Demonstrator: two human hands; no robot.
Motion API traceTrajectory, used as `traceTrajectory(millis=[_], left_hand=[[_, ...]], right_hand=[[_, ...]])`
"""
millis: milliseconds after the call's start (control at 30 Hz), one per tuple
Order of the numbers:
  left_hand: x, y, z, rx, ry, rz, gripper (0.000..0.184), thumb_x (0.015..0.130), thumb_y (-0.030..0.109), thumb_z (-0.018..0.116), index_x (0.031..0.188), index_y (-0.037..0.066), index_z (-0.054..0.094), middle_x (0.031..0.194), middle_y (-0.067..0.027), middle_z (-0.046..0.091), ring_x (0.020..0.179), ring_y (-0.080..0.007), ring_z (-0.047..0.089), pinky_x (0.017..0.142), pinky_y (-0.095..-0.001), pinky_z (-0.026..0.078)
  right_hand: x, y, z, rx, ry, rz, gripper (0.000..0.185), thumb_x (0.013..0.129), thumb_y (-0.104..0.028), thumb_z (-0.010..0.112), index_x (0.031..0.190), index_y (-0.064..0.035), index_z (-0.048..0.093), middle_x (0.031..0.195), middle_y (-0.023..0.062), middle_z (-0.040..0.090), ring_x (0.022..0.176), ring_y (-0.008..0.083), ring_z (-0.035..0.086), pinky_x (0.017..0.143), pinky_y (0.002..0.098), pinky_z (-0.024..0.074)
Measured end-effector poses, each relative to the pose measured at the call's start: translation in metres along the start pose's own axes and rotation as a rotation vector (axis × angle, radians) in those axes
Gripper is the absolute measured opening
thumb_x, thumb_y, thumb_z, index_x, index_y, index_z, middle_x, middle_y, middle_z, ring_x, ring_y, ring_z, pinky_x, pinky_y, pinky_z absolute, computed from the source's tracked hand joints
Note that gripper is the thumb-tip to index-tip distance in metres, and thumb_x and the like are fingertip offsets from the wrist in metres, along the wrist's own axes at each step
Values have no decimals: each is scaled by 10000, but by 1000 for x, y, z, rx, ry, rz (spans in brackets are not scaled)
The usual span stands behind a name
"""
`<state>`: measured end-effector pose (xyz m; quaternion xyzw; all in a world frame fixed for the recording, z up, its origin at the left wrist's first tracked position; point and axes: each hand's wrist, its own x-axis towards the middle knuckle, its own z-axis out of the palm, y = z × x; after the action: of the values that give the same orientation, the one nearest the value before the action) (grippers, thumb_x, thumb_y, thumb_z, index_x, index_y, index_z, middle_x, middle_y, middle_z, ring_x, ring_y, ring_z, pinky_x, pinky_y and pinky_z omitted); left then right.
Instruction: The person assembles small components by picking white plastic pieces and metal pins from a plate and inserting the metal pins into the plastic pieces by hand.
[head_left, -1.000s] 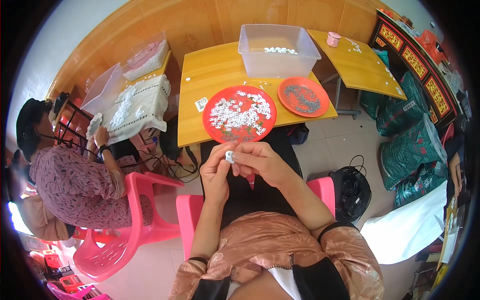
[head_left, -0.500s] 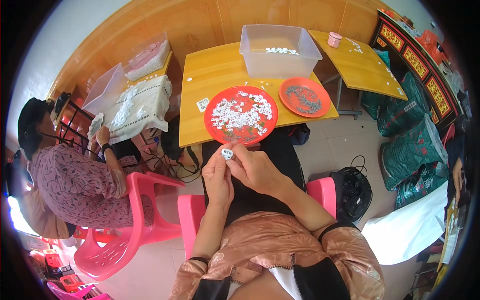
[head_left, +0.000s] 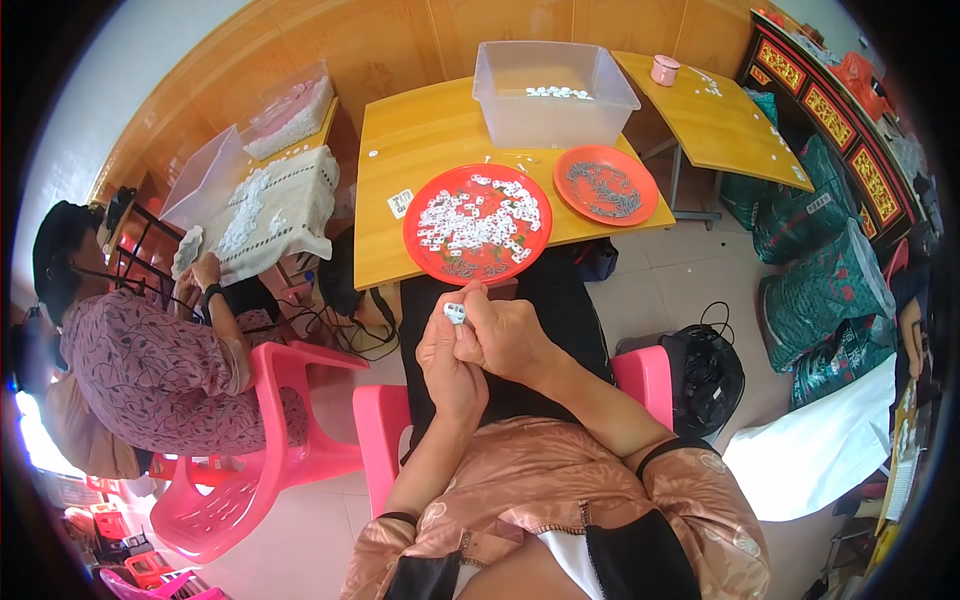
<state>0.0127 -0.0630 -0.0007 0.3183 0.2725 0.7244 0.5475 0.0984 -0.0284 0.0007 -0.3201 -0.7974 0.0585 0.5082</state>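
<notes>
A small white plastic piece with dark openings (head_left: 455,312) is pinched at the fingertips of my left hand (head_left: 446,368), just in front of the table edge. My right hand (head_left: 512,338) is closed against it from the right, its thumb and fingers pressed on the same piece. Beyond both hands, a red plate (head_left: 412,245) carries many similar white pieces (head_left: 480,228), with thin grey metal parts (head_left: 472,269) at its near side. To its right, an orange-red plate (head_left: 648,200) holds a scatter of thin grey metal parts (head_left: 605,188).
A clear plastic bin (head_left: 555,115) with white pieces stands behind the plates on the yellow table (head_left: 385,150). At left, a person (head_left: 165,370) works at a cloth-covered table (head_left: 305,200). Green sacks (head_left: 815,300) and a black bag (head_left: 705,380) are to the right.
The white piece has turned between my fingers, and my left hand has curled further in under my right. The view has shifted slightly, so the tables appear a little higher.
</notes>
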Motion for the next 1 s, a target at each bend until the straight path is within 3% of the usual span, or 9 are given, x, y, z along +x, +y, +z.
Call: traceTrajectory(millis=[233, 533, 600, 633, 700, 733, 800, 1000], left_hand=[[-1, 0, -1, 26, 16, -16, 335, 968, 238, 411, 1092, -49, 533, 1095, -129, 582, 977, -157, 559, 876, -271, 432], [6, 3, 0, 40, 78, -39, 349, 974, 229, 402, 1151, -50, 516, 1122, -115, 572, 1004, -146, 556, 870, -264, 441], [7, 1, -2, 57, 65, -32, 346, 976, 224, 392, 1168, -41, 505, 1129, -112, 568, 1016, -154, 555, 881, -275, 441], [8, 0, -3, 44, 60, -33, 330, 968, 201, 419, 1165, -46, 513, 1131, -116, 572, 1011, -146, 554, 872, -265, 441], [10, -2, -4, 20, 41, -29, 315, 960, 178, 445, 1162, -52, 520, 1133, -119, 575, 1007, -138, 552, 864, -254, 441], [10, -3, -4, 92, 46, -21, 301, 949, 148, 465, 1164, -55, 522, 1127, -117, 579, 1003, -136, 553, 863, -251, 438], [13, -4, -8, 154, 29, -7, 290, 938, 117, 484, 1165, -59, 525, 1122, -115, 582, 998, -133, 553, 862, -247, 435], [19, -8, -20, 216, 32, 45, 227, 915, 75, 508, 1098, -46, 568, 1033, -88, 608, 925, -113, 553, 829, -233, 429]], right_hand=[[-4, 8, 2, 47, -21, -21, 278, 799, -143, 564, 951, 76, 481, 504, 102, 506, 426, 246, 554, 382, 340, 412], [3, 0, -5, 459, -69, 289, 170, 903, -155, 470, 951, 3, 508, 594, 194, 512, 568, 363, 562, 494, 384, 440], [8, -4, -5, 535, -33, 374, 202, 926, -179, 466, 859, 2, 528, 561, 141, 513, 488, 268, 544, 466, 330, 406], [7, -2, -3, 528, -30, 368, 202, 926, -179, 466, 859, 2, 528, 561, 141, 513, 488, 268, 544, 466, 330, 406], [2, 5, -1, 906, -80, 625, 294, 943, -216, 463, 755, -1, 536, 513, 38, 476, 422, 111, 448, 417, 252, 339], [5, 4, -5, 893, -74, 612, 294, 943, -216, 463, 755, -1, 536, 513, 38, 476, 422, 111, 448, 417, 252, 339], [10, 0, -15, 1061, -125, 846, 326, 943, -229, 474, 704, -16, 538, 498, -36, 428, 435, 17, 366, 392, 198, 273], [6, 3, -6, 1062, -105, 814, 308, 935, -235, 487, 753, -13, 598, 488, -13, 455, 400, 33, 379, 367, 194, 272]])
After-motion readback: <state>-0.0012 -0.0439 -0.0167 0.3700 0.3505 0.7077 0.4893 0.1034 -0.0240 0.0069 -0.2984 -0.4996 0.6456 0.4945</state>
